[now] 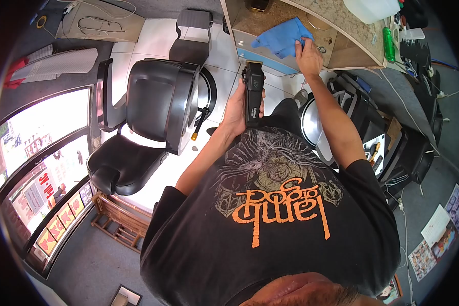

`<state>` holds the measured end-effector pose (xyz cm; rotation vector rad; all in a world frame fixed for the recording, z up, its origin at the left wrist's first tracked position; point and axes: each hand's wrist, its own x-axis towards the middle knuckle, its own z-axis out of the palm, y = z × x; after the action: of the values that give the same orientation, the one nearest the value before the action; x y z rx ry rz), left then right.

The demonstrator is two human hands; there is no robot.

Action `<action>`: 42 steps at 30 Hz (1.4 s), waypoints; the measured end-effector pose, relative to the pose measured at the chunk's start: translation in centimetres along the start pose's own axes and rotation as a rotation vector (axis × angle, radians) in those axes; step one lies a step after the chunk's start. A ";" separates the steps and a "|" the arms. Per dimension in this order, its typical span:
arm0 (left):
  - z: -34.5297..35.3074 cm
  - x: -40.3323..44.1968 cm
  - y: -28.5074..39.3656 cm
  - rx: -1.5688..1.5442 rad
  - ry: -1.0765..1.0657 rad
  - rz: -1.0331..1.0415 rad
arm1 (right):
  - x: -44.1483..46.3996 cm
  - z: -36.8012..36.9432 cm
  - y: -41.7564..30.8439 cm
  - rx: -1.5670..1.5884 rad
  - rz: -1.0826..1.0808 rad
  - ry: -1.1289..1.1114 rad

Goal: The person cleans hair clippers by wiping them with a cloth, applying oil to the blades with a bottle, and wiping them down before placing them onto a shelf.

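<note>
Pale floor tiles (153, 33) show between the padded black barber chair (150, 97) and the wooden shelf (285, 11) under the mottled worktop (341, 23). My left hand (233, 113) is half closed around the black hair clipper (254, 97), thumb on one side and fingertips on the other, just off the shelf's near edge, blade end pointing away from me. The clipper looks rigid and fairly dense for its size, so I judge it best held around the middle of its long, straight-sided body. Its smooth dark casing could slide against a damp palm, and the metal blade (255, 62) seems the part to guard from a knock. My right hand (309, 60) is nearly closed, fingertips pinching the blue cloth (280, 40) at its right side, by the shelf's near edge. The cloth looks thin, light and limp, rumpled into soft folds with an uneven outline; a pinch on a corner or fold should hold it, though the rest would sag. Beside them, the chair's upholstery has a dull sheen and rounded edges.
</note>
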<state>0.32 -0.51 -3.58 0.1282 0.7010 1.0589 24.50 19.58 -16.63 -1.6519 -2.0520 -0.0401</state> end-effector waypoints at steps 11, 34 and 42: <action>0.2 0.1 0.2 0.112 0.014 0.007 | 0.0 0.0 -0.1 -0.010 0.009 -0.003; 1.3 -0.4 -0.8 0.370 0.147 0.050 | 0.1 -0.4 -0.3 0.002 0.003 -0.007; 1.0 -0.4 -0.9 0.332 0.139 -0.002 | 0.0 -0.1 -0.1 0.004 0.014 -0.020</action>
<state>1.48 -1.12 -2.96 0.3423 1.0000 0.9488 24.43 19.50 -16.50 -1.6702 -2.0539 -0.0156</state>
